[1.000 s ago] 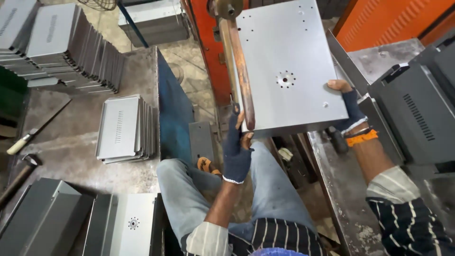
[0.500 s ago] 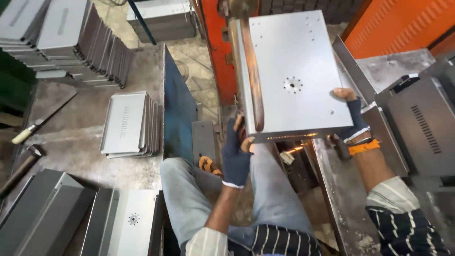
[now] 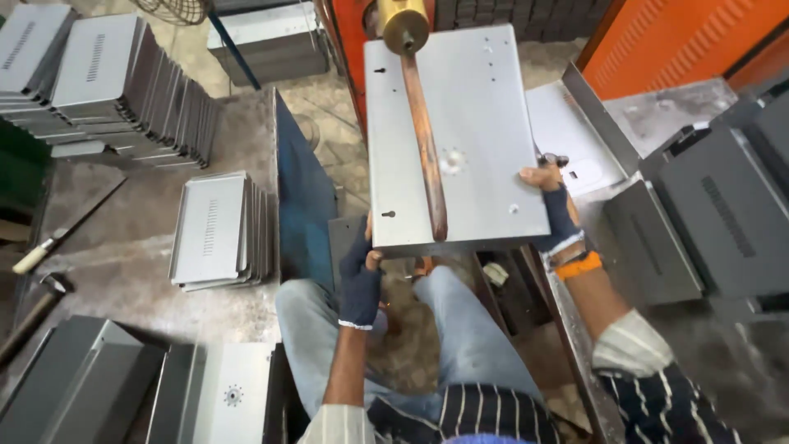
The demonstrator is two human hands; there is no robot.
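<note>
A flat grey sheet-metal panel [image 3: 477, 123] with small holes lies level under a copper welding arm [image 3: 426, 148] with a brass head [image 3: 403, 23]. My left hand [image 3: 360, 275], in a dark blue fingerless glove, grips the panel's near left corner. My right hand [image 3: 555, 210], also gloved and with an orange wristband, holds the panel's right edge near its front corner. The copper arm runs lengthwise over the panel's middle left.
Stacks of grey panels stand at the far left [image 3: 123, 78] and on the left bench [image 3: 218, 230]. More panels lie near left [image 3: 107, 386]. Dark grey housings [image 3: 715, 214] sit on the right. A hammer [image 3: 33, 312] and a knife [image 3: 57, 238] lie left. An orange machine [image 3: 674, 33] stands behind.
The panel has slid left and toward me under the copper arm, which now lies over its middle left instead of along its left edge. Both hands kept their grip.
</note>
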